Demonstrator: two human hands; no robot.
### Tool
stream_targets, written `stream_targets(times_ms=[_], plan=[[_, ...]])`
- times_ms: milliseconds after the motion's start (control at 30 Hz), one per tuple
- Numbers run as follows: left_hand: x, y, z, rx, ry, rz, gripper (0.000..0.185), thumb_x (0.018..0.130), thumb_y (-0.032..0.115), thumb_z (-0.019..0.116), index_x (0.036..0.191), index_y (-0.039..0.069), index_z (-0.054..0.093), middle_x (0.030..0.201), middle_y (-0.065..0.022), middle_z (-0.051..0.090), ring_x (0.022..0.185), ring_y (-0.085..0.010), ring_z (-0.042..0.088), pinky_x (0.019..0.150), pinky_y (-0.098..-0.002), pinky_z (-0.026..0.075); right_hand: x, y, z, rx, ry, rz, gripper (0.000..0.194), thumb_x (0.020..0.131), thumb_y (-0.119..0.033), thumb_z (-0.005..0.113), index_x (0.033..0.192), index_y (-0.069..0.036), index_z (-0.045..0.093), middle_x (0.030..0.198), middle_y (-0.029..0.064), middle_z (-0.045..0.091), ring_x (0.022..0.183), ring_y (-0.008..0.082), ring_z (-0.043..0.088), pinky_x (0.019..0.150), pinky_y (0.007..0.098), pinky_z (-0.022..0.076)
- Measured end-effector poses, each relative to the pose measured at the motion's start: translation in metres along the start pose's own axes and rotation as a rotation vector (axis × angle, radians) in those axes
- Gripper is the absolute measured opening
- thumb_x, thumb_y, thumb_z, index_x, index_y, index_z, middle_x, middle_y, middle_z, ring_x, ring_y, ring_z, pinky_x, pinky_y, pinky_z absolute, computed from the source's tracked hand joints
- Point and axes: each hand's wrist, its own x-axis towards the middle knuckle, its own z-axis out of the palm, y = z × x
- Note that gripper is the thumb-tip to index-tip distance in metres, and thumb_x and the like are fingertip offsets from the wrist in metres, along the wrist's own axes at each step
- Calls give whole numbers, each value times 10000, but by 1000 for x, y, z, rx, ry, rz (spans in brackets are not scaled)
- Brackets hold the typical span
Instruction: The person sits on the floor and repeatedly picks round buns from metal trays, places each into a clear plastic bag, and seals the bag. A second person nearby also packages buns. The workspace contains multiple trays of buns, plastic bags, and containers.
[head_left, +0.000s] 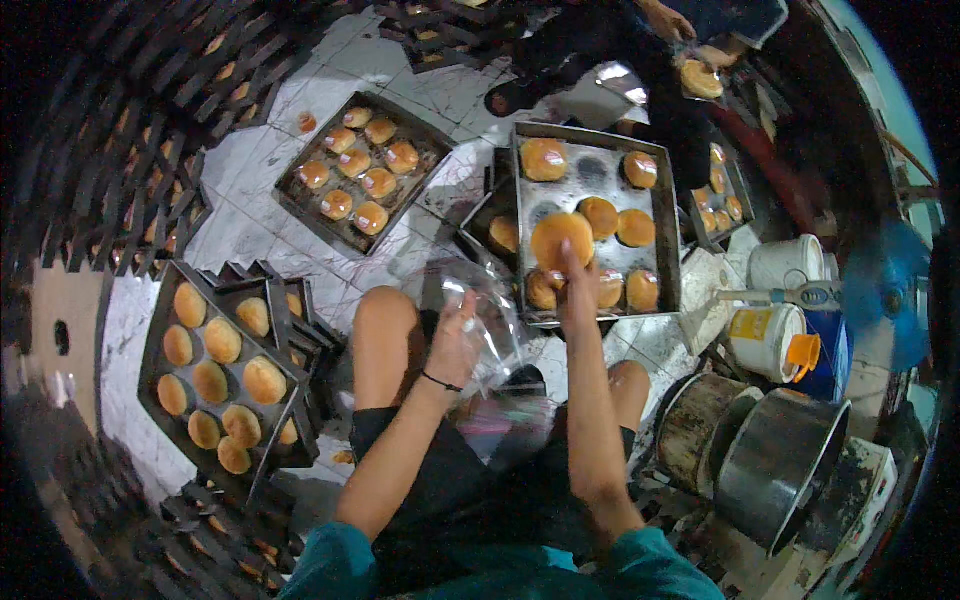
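My left hand (454, 341) holds a clear plastic bag (491, 326) above my lap, to the left of a metal baking tray (666, 247). Over that tray's left side, my right hand (579, 289) grips a round golden bun (561, 241), its thumb or a finger lying across the top. Other buns lie on the tray, among them a loose one (636, 228) at the right and a wrapped one bearing a label (544, 160) in the upper left corner. Part of the tray's lower left is hidden by my right hand and the bun.
A tray of wrapped buns (411, 211) lies on the tiled floor. Stacked trays of buns (154, 360) stand at the left. Opposite, a co-worker's hands (675, 30) hold a bun (702, 79). Large metal pots (780, 457), a white bucket (761, 341) and a blue fan (892, 300) are at the right.
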Motion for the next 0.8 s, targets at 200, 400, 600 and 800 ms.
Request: stream_targets(times_ms=[200,400,600,800], plan=[[-2,8,3,-56,95,135,462,997,512,544,1259,134,582,1159,-65,660,1041,-262,614,993,-496,445,-197,-1,-61,148,-199,-83,682,887,-50,625,1474,-107,281,1430,100,454,1261,335,544,1039,496,478],[-56,-41,28,-16,-243,-35,430,1010,508,506,1274,176,577,1171,-91,625,1052,-321,622,954,-515,498,-262,-18,-82,-920,-348,-920,611,680,70,730,1264,-95,661,1343,133,600,1274,347,540,1059,431,472],[-89,-58,73,26,-293,-67,523,1030,446,486,1352,35,509,1262,-171,630,1142,-306,631,1040,-434,484,-250,-35,-70,-936,-156,-999,568,766,18,701,1320,-77,624,1383,151,571,1303,378,512,1093,452,429],[-114,-48,85,238,-253,-162,499,992,393,564,1355,55,509,1251,-123,632,1139,-260,631,1014,-412,505,-268,-46,-50,-960,-268,-954,602,837,-27,684,1414,-21,510,1438,254,488,1352,471,428,1120,504,377]])
